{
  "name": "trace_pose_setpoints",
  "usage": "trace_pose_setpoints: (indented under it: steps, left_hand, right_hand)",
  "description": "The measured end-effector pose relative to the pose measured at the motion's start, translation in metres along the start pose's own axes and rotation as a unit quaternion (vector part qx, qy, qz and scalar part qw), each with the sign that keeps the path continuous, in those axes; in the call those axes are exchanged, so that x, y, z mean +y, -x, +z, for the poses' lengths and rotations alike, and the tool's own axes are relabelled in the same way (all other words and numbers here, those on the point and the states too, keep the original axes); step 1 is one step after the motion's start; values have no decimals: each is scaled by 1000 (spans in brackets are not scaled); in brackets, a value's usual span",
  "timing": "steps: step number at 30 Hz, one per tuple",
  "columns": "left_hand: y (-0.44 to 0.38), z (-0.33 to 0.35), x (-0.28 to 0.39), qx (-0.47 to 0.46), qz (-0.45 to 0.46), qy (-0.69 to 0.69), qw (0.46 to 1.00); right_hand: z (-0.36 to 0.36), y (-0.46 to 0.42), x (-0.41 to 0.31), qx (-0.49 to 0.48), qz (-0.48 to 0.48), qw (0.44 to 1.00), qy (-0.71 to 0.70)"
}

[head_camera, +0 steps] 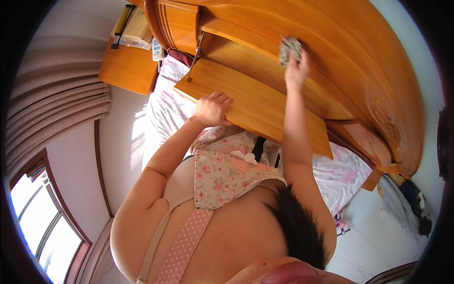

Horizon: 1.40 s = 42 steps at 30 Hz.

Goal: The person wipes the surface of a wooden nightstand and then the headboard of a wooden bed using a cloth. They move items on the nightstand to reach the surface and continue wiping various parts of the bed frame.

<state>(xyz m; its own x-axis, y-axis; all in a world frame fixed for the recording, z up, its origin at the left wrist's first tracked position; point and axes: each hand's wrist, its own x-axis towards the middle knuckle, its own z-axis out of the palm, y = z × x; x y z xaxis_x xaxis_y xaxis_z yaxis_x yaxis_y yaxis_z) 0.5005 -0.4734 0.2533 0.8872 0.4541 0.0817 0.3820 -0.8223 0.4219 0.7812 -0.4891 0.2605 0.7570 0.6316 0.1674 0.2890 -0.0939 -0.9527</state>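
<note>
My left hand [212, 108] grips the front edge of a wooden drop-down panel [252, 97], fingers on top. The panel hangs folded down from a wooden headboard [330, 60], on a metal stay [195, 58] at its left end. Behind it lies a long storage compartment [244, 53]. In my right hand [297, 72] is a crumpled greyish cloth [290, 51], held at the ledge [244, 33] above the compartment's opening. That hand is slightly blurred. My right forearm crosses over the panel and hides part of it.
A wooden nightstand [127, 69] on the left bears stacked papers [136, 26] and a white power strip [157, 49]. Patterned bedding [170, 92] lies below the panel. Clothes [399, 204] and a bag lie on the floor at right. Curtains [60, 88] hang at left.
</note>
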Motion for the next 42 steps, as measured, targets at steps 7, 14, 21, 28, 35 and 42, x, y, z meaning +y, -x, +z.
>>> trace_pose_setpoints:
  steps: [7,14,21,28,35,42]
  left_hand:
    - [0,3,0,14,14,4,1000]
    - [-1,5,1,6,4,0,1000]
    - [-2,3,4,1,1,-4,1000]
    - [-12,-1,10,-12,16,-7,1000]
    - [-8,0,9,-4,18,-25,1000]
    - [-7,6,8,-35,3,-37,999]
  right_hand:
    - [-175,3,101,281,-46,890,356]
    - [-168,-5,126,263,75,858,436]
    - [-33,21,88,194,-59,881,428]
    - [79,21,59,73,-218,898,375]
    - [-14,18,71,35,-129,880,457]
    - [-206,4,116,122,132,838,515]
